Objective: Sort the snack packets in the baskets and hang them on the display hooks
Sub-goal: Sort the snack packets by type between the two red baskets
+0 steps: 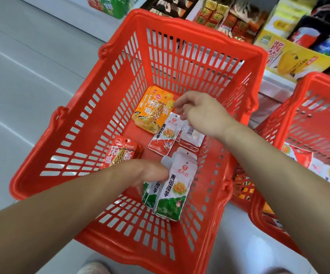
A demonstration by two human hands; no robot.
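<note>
Grey floor (pixel 22 80) and stocked shop shelves (pixel 239 18) surround a red basket (pixel 180 34); a second basket (pixel 322 86) stands just right. Inside the first lie orange packets (pixel 152 109), red packets (pixel 120 153) and red-and-white packets (pixel 162 135). The left hand (pixel 140 173) grips green-and-white packets (pixel 172 194). The right hand (pixel 199 113) hovers with fingers curled over the red-and-white ones; whether it touches them is unclear.

Red basket (pixel 180 24), second basket (pixel 318 77), on grey floor (pixel 22 76)

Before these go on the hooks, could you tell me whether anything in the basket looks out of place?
One white packet lies back side up, barcode showing, beside the red-bottomed packet near the right hand; the rest in view lie face up.
</note>
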